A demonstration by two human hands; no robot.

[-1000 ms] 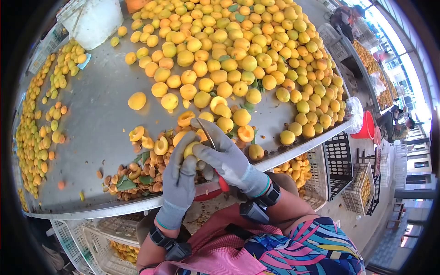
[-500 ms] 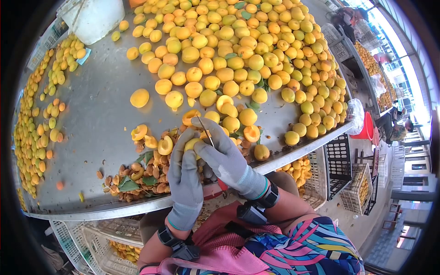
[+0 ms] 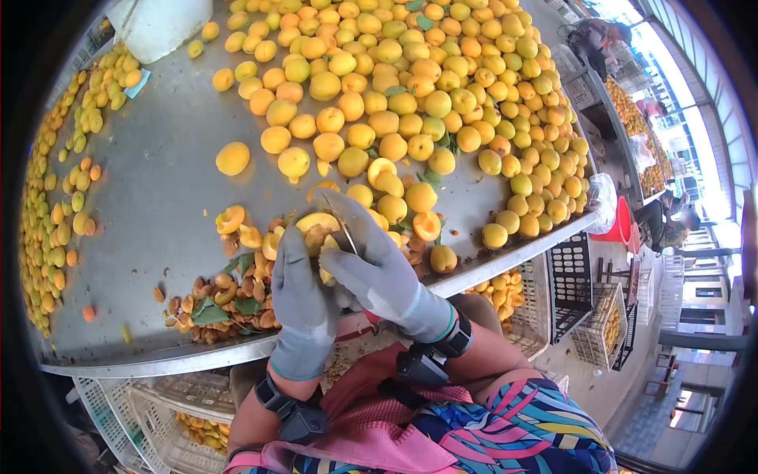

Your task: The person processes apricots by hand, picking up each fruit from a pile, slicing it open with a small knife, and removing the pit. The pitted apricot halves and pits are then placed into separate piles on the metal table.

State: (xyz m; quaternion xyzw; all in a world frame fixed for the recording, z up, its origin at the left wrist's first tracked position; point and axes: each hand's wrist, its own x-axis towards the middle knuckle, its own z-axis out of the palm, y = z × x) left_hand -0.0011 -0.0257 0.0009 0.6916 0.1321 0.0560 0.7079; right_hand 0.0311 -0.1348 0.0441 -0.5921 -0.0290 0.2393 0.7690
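Grey gloves cover both hands, which meet above the near edge of the metal table. My left hand is wrapped round a cut apricot, whose hollow inside faces up. My right hand grips a thin knife, its blade beside the fruit, and the thumb touches the apricot. Below and left of the hands lies a heap of brown pits with green leaves. Apricot halves and whole apricots lie just beyond the hands.
A large pile of apricots covers the back and right. More apricots line the left side. A white bucket stands at the back left. Crates and a red basin are at the right. A person sits farther off.
The apricot in my left hand now shows its open inside. My left hand has turned and moved slightly left. The whole view has shifted a little.
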